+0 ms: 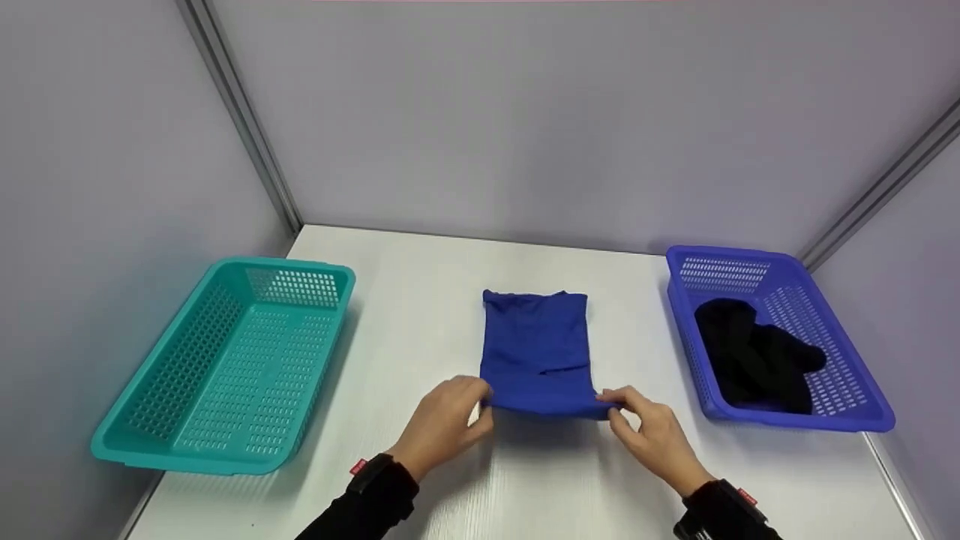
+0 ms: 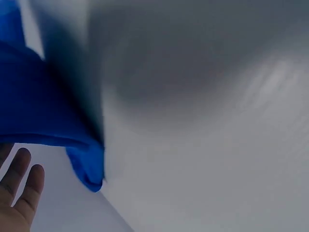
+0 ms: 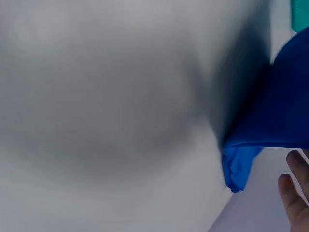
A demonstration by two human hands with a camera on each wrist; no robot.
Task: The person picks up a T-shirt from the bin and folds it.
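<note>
Blue cloth (image 1: 535, 352), folded into a rectangle, lies at the middle of the white bench (image 1: 420, 315), its near edge lifted slightly off the surface. The left hand (image 1: 444, 424) pinches the near left corner and the right hand (image 1: 651, 429) pinches the near right corner, each with thumb and fingers closed on the fabric. A teal basket (image 1: 135, 431) sits well to the left of the cloth, and a blue basket (image 1: 862, 390) on the right holds a black garment (image 1: 757, 364).
</note>
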